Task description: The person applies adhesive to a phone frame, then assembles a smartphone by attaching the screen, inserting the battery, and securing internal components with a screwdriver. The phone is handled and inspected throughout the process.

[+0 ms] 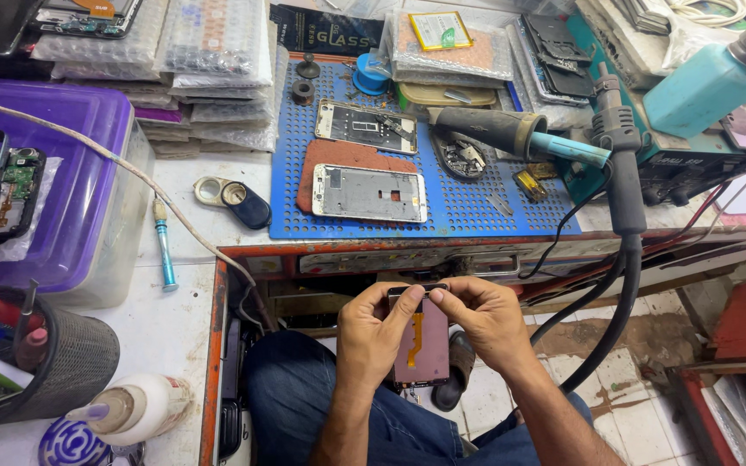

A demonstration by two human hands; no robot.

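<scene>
Pinkish phone screen panel (422, 345) sat clamped at its top edge in the grip of both the left hand (379, 324) and right hand (483, 318), over the lap, probably steadying its orange flex cable (414, 330).

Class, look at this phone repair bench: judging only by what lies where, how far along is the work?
Done: two stripped phone frames lie on the blue mat, so the phones are opened. In hand: left hand and right hand pinch the top edge of a screen panel with an orange flex cable. Left: nothing is reassembled; loose parts lie beside the hot-air tool.
</scene>
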